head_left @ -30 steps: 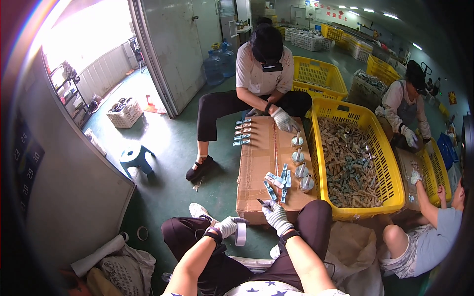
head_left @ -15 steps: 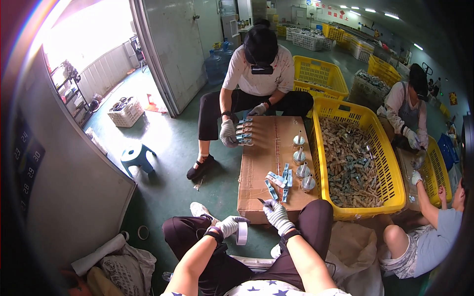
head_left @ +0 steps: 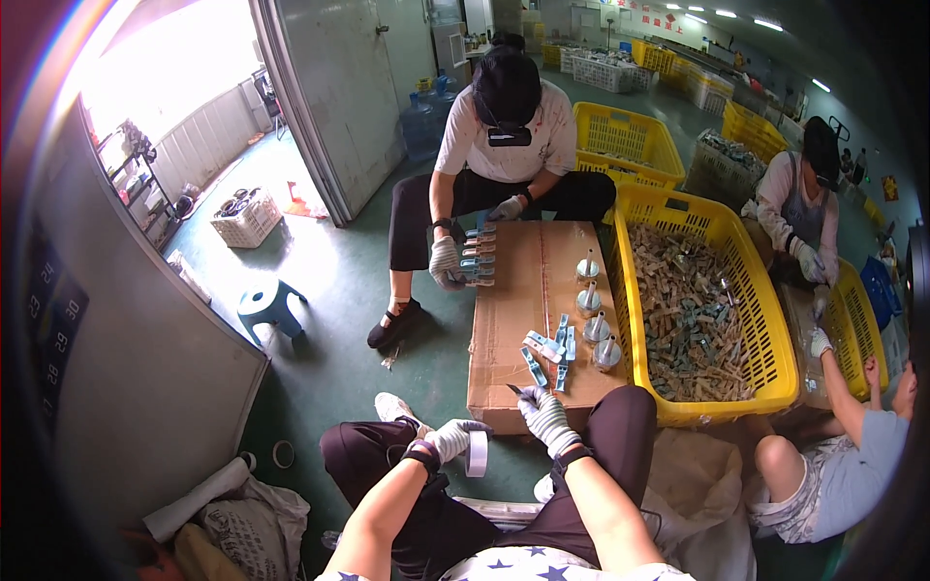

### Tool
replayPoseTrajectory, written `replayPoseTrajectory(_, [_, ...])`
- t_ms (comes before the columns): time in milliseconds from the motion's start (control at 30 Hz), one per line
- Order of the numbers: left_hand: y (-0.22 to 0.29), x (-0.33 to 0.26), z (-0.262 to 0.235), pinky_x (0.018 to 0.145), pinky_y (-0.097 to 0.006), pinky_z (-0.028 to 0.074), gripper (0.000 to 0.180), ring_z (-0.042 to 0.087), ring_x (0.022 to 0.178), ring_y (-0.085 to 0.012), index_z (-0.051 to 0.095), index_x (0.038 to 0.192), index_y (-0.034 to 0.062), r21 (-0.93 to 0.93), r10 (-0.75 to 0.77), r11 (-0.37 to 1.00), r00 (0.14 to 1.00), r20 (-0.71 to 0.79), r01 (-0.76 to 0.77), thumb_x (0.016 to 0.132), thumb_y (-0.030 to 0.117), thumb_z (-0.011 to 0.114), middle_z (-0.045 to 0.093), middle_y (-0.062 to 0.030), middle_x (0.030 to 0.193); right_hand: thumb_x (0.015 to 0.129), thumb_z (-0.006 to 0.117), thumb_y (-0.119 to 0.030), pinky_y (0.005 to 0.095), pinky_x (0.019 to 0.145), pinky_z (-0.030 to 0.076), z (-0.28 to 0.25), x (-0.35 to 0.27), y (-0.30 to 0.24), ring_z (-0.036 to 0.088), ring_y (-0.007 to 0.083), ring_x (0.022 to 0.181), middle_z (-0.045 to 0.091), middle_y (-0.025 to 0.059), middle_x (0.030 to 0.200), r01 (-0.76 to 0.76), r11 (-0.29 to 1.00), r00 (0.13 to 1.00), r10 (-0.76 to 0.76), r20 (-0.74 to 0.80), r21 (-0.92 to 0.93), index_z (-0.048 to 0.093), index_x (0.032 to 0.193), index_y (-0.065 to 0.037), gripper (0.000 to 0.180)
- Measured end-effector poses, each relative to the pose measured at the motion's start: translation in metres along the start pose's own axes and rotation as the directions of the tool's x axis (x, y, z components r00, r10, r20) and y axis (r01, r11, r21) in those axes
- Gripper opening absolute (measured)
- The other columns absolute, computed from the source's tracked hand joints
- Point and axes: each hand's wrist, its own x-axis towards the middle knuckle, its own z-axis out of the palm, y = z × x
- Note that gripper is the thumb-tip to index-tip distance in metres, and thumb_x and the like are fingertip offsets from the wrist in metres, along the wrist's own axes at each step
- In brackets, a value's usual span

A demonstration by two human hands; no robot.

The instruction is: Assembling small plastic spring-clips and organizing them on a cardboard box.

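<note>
My left hand (head_left: 449, 441), in a striped glove, is closed on a roll of white tape (head_left: 477, 454) that hangs beside its fingertips. My right hand (head_left: 548, 423), gloved alike, pinches a small, thin, dark flat piece (head_left: 513, 389) too small to name for certain. It hovers at the near edge of a cardboard box (head_left: 523, 320). Just beyond it, several blue and white clips (head_left: 550, 352) lie in a loose pile on the box. To their right stands a row of round, clear-looking holders with upright stems (head_left: 607, 353).
Across the box, a seated co-worker handles a row of clips (head_left: 479, 255) at its left edge. A yellow basket (head_left: 790, 358) full of clips stands right of the box. Two more people work farther right. A blue stool (head_left: 270, 306) and a tape roll (head_left: 283, 454) are on the left floor.
The view has shifted slightly. My hands keep the same hold and have barely moved. The opposite co-worker's hands shift a little at the row of clips.
</note>
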Motion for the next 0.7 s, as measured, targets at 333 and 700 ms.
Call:
replayPoseTrajectory(333, [0.012,-0.007,0.01,0.08,-0.03,0.052,0.015,0.065,0.084,-0.0163,0.069,0.1,-0.0011,-0.055,-0.054,0.997,0.997,-0.064,0.051,0.088,0.003,0.062,0.07,-0.0054,0.092,0.087,0.061,-0.003,0.0266,0.069,0.05,0.001,0.0,-0.001,0.058,0.0098,0.073,0.066,0.0028,0.084,0.023,0.999,1.0,-0.024,-0.016,-0.029,0.062,0.098,-0.003,0.012])
replayPoseTrajectory(700, [0.012,-0.006,0.01,0.079,-0.03,0.052,0.014,0.065,0.083,-0.0163,0.069,0.099,-0.0011,-0.072,-0.054,0.996,0.997,-0.061,0.049,0.088,0.004,0.062,0.07,-0.0056,0.091,0.087,0.062,-0.005,0.0273,0.069,0.05,0.001,0.002,0.01,0.059,0.0104,0.073,0.066,0.003,0.082,0.039,0.997,0.999,-0.041,-0.033,-0.059,0.062,0.098,-0.003,0.011])
